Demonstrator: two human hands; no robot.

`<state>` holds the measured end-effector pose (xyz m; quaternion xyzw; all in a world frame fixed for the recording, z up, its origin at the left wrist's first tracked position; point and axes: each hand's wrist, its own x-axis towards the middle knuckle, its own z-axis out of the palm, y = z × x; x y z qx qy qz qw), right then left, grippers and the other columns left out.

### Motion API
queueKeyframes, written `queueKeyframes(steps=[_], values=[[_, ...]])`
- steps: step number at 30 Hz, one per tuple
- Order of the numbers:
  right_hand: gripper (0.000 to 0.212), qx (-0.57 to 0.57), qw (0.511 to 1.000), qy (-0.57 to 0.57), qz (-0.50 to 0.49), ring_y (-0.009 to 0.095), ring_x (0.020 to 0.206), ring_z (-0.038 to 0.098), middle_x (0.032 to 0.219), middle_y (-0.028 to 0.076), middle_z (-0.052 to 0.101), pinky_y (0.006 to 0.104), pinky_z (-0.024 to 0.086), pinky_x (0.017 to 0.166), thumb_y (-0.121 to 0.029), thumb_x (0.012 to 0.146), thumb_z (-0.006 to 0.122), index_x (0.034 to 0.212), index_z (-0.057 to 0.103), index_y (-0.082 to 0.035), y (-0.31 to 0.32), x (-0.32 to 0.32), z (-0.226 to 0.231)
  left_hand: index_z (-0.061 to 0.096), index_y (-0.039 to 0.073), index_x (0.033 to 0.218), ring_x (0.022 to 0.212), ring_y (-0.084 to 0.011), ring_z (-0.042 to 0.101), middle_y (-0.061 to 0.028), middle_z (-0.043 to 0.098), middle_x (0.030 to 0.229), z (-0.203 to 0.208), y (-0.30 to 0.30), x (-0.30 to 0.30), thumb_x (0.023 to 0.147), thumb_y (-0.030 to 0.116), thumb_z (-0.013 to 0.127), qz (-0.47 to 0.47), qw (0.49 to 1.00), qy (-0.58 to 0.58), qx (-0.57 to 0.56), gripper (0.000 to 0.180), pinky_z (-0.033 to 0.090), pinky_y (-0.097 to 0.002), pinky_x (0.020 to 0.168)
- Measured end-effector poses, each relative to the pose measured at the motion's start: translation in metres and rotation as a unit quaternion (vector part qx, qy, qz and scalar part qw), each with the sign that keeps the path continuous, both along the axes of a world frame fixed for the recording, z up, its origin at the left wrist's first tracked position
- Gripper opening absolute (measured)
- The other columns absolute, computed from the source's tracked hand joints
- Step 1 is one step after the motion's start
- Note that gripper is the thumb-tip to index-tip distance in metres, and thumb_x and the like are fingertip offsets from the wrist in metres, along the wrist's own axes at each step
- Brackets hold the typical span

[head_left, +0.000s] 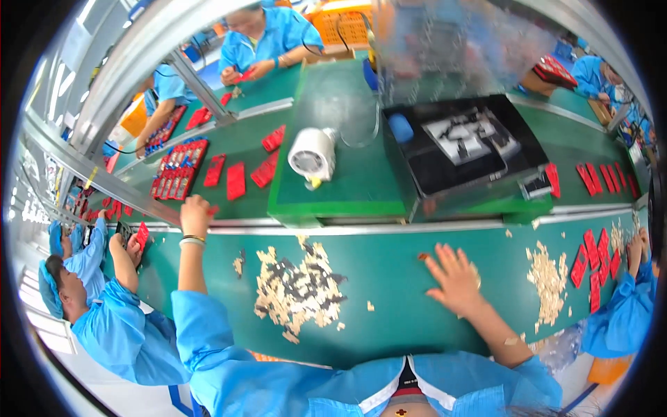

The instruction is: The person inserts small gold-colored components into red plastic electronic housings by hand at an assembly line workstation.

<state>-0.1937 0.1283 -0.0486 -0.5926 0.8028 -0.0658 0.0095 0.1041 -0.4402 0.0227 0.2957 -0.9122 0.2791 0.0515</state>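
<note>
My left hand [195,216] reaches over the rail at the table's far edge, fingers curled closed. A bit of a red flat piece [213,210] shows beside the fingers; the hand hides the rest of it. Palm down on the green table, my right hand [455,279] has its fingers spread and holds nothing. By its fingertips lies a small orange-red bit [422,256]. Between my arms is a loose heap of small beige and dark pieces [299,286]. A single beige piece [370,306] lies apart from it.
Beyond the rail, red flat pieces [236,181] and a filled red tray [179,169] lie on a green belt. A white blower-like device [312,153] and a black box [479,146] stand on a raised green platform. Another beige heap [547,281] is at right. Co-workers sit on both sides.
</note>
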Motion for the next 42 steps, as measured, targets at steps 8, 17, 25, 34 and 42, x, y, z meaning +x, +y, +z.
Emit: queueKeyframes(steps=[8,17,25,34,42], values=[[0.065,-0.245,0.958,-0.131,-0.074,0.032,0.128,0.043,0.140,0.017,0.043,0.0425,0.038,0.103,-0.009,0.078,0.069,0.137,0.043,-0.008,0.014,-0.027,0.030,0.049,0.003,0.119,0.079,-0.0103,0.062,-0.0055,0.066,0.094,0.022,0.319,-0.070,0.075,-0.005,0.071,-0.061,0.583,0.286,0.758,0.050,0.050,-0.0218,0.067],[0.011,-0.212,0.694,-0.657,-0.204,0.005,0.059,0.056,0.072,0.003,0.062,0.0192,0.042,0.047,-0.009,0.087,0.066,0.090,0.063,0.002,0.010,0.044,0.005,0.058,-0.001,0.110,0.119,-0.0357,0.044,-0.0172,0.049,0.123,-0.066,0.458,-0.082,0.072,0.019,0.074,-0.260,0.855,0.217,0.392,0.046,0.041,-0.0434,0.097],[0.011,-0.111,0.777,-0.608,-0.121,0.004,0.053,0.052,0.068,0.001,0.061,0.0183,0.038,0.044,-0.009,0.086,0.066,0.084,0.063,0.001,-0.035,0.026,0.000,0.058,-0.001,0.114,0.119,-0.0355,0.047,-0.0174,0.050,0.125,-0.076,0.462,-0.084,0.076,0.022,0.071,-0.249,0.869,0.214,0.370,0.046,0.044,-0.0431,0.096],[0.011,-0.012,0.817,-0.569,-0.090,0.005,0.053,0.054,0.065,0.002,0.060,0.0199,0.038,0.043,-0.008,0.084,0.067,0.081,0.063,0.002,-0.056,0.012,0.004,0.060,-0.004,0.110,0.117,-0.0350,0.048,-0.0199,0.052,0.121,-0.080,0.459,-0.086,0.079,0.026,0.069,-0.250,0.862,0.225,0.380,0.044,0.044,-0.0408,0.098],[0.010,-0.017,0.845,-0.531,-0.064,0.005,0.053,0.054,0.063,0.001,0.059,0.0212,0.040,0.044,-0.007,0.082,0.068,0.081,0.065,0.002,-0.057,0.012,0.009,0.056,-0.003,0.112,0.117,-0.0374,0.046,-0.0195,0.048,0.125,-0.075,0.453,-0.090,0.077,0.019,0.069,-0.255,0.846,0.226,0.410,0.043,0.043,-0.0443,0.096]])
